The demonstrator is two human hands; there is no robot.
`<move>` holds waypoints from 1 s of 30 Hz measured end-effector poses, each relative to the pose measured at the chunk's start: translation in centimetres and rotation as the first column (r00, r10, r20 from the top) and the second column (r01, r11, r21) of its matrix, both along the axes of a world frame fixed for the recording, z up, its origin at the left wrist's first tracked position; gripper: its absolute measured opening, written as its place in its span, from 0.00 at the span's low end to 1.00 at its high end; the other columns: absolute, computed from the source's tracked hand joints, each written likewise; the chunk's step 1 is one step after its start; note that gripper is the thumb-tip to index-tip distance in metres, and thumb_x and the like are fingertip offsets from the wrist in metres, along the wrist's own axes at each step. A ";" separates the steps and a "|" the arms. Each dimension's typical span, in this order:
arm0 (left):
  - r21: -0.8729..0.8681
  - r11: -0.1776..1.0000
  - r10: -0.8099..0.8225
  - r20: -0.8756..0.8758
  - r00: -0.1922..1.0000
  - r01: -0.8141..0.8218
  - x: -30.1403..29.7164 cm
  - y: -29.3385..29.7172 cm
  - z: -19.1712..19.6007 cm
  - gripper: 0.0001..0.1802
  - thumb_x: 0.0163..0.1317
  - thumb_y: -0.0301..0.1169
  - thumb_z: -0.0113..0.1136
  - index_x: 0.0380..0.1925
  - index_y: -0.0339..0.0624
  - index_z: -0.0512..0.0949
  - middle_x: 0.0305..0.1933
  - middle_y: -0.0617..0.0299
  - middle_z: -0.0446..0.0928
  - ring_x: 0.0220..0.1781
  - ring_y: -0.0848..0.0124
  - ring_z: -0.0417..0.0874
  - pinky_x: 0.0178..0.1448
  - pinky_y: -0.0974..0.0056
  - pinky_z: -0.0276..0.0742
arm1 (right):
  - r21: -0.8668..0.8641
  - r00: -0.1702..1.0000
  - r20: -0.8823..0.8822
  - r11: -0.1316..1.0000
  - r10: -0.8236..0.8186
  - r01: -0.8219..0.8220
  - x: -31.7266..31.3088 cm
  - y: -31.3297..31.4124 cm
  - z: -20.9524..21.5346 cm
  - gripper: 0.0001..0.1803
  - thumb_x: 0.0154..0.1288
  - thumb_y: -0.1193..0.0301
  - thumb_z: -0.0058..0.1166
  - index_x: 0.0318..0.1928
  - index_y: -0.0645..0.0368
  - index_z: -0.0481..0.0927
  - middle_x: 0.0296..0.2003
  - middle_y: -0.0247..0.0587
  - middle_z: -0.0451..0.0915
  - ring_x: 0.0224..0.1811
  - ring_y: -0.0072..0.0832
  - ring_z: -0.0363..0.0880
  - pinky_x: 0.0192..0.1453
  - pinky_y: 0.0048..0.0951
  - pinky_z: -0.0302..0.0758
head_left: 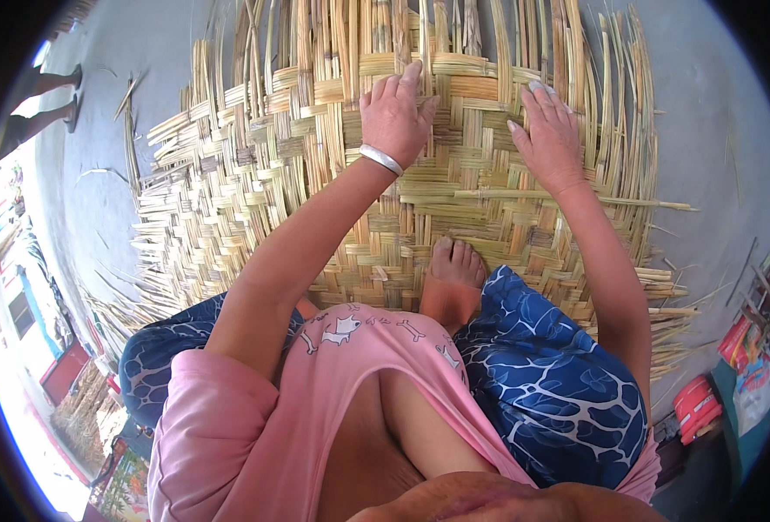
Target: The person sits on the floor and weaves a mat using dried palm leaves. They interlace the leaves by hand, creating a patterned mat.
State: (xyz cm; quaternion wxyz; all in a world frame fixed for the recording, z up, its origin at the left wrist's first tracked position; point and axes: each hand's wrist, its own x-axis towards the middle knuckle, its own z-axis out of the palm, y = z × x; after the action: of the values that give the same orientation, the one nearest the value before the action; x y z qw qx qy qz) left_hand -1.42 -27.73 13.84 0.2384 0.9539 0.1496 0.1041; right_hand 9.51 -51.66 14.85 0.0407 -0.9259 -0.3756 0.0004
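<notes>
A large mat of woven flat straw-coloured strips point(367, 235) lies on the floor under me, its far rows finished and long unwoven strips point(350, 30) running on past them. My left hand point(396, 117), with a silver bangle at the wrist, rests on the weave near its far edge, index finger stretched forward and thumb apart. To its right, my right hand point(548, 135) lies palm down on the mat with fingers extended; something whitish covers some fingertips. Neither hand visibly grips a strip. What lies beneath the palms is hidden.
My bare foot point(456, 265) stands on the near part of the mat. Loose strip ends stick out on both sides over the grey floor point(698, 113). A person's legs point(50, 100) show at far left. A red tub-like object point(696, 407) and packages point(750, 365) sit at lower right.
</notes>
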 end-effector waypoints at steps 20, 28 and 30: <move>-0.653 0.757 -0.170 -0.253 0.952 -0.039 6.8 8.1 -2.6 0.17 0.68 0.35 0.65 0.50 0.34 0.81 0.43 0.55 0.85 0.41 0.69 0.87 0.46 0.64 0.85 | 0.106 0.987 0.161 0.994 0.009 -0.027 -1.4 -1.3 -2.8 0.28 0.77 0.55 0.50 0.71 0.51 0.70 0.71 0.41 0.69 0.74 0.41 0.64 0.77 0.47 0.59; -0.383 0.911 -0.058 -0.489 0.870 -0.154 7.1 4.6 3.0 0.11 0.60 0.34 0.69 0.38 0.39 0.88 0.30 0.51 0.87 0.28 0.65 0.88 0.38 0.60 0.86 | 0.125 0.981 0.193 0.992 0.006 -0.030 -1.4 -1.5 -3.8 0.27 0.77 0.54 0.49 0.70 0.49 0.71 0.70 0.39 0.70 0.74 0.40 0.65 0.76 0.46 0.60; -0.400 0.916 -0.140 -0.298 0.944 0.010 6.9 5.6 0.8 0.11 0.60 0.34 0.70 0.37 0.38 0.87 0.28 0.51 0.87 0.27 0.65 0.88 0.35 0.60 0.85 | 0.122 0.981 0.193 0.992 0.008 -0.032 -1.5 -1.3 -4.0 0.27 0.77 0.54 0.49 0.70 0.49 0.71 0.70 0.39 0.70 0.74 0.40 0.65 0.76 0.46 0.60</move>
State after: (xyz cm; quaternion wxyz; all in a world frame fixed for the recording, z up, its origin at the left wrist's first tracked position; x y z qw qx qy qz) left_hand 5.46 -22.17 14.60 0.4014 0.8956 0.1670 -0.0939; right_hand 8.03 -52.99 10.81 0.0619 -0.9134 -0.3863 -0.1120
